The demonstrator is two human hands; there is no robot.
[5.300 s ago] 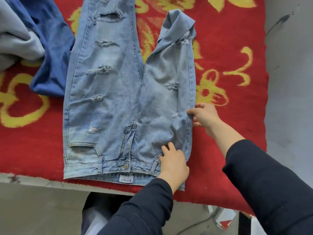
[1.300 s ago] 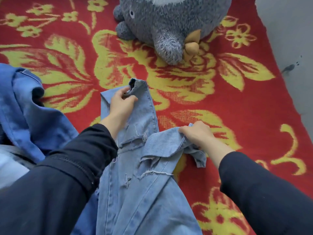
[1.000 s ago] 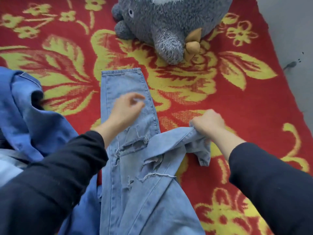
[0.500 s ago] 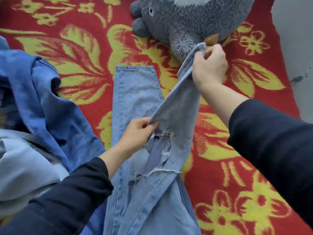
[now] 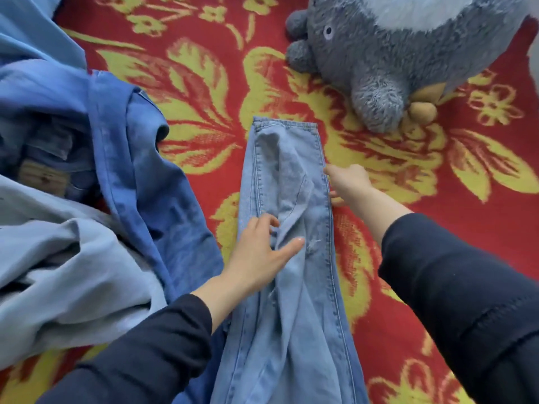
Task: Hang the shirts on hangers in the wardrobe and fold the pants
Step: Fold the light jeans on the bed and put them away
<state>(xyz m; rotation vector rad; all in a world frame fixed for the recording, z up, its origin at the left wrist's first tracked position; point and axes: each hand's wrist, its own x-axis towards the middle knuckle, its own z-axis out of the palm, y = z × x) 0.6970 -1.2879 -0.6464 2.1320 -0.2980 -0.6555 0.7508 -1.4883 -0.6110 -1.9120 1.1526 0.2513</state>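
The light blue ripped jeans (image 5: 294, 287) lie lengthwise on the red blanket, one leg stacked on the other, hems lined up at the far end. My left hand (image 5: 262, 252) rests flat on the upper leg near its left seam, fingers spread, holding nothing. My right hand (image 5: 347, 183) touches the right edge of the legs with fingers apart; I see no fabric gripped in it. The upper leg is wrinkled down its middle.
A heap of darker blue denim (image 5: 140, 176) and pale blue clothes (image 5: 58, 275) lies at the left, touching the jeans. A grey plush toy (image 5: 388, 56) sits at the far right. The red and yellow flowered blanket (image 5: 466, 217) covers the surface.
My right hand has laid the lifted leg down onto the other leg and let go of its hem. My left hand has released the fabric and now lies flat on it.
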